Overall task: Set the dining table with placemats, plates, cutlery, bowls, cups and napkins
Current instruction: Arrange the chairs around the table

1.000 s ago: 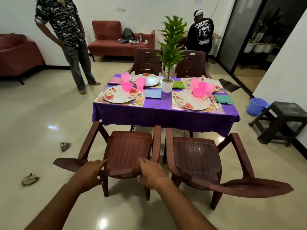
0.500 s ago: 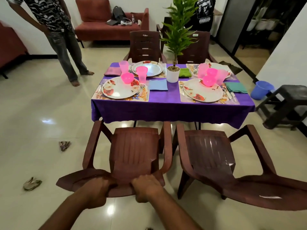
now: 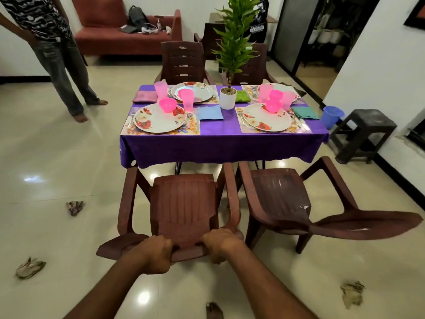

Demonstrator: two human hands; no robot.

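Observation:
Both my hands grip the top of the backrest of the near left brown plastic chair (image 3: 184, 203): my left hand (image 3: 156, 253) at its left, my right hand (image 3: 222, 241) at its right. Beyond it stands the table with a purple cloth (image 3: 220, 143). Floral placemats carry flowered plates (image 3: 159, 118), (image 3: 266, 117), with pink bowls (image 3: 167, 105), pink cups (image 3: 187, 99), cutlery and folded napkins: blue (image 3: 210, 112), teal (image 3: 304, 112), green (image 3: 242, 96), mauve (image 3: 145, 96).
A second brown chair (image 3: 282, 199) stands close on the right, two more at the far side. A potted plant (image 3: 228, 97) sits mid-table. A person (image 3: 57, 54) stands at the left. A blue bucket (image 3: 332, 116) and dark stool (image 3: 365, 132) are at the right. Crumpled rags (image 3: 30, 268) lie on the tiled floor.
My hands closed round the chair's backrest top. The chair and I have moved nearer the table, which fills more of the view.

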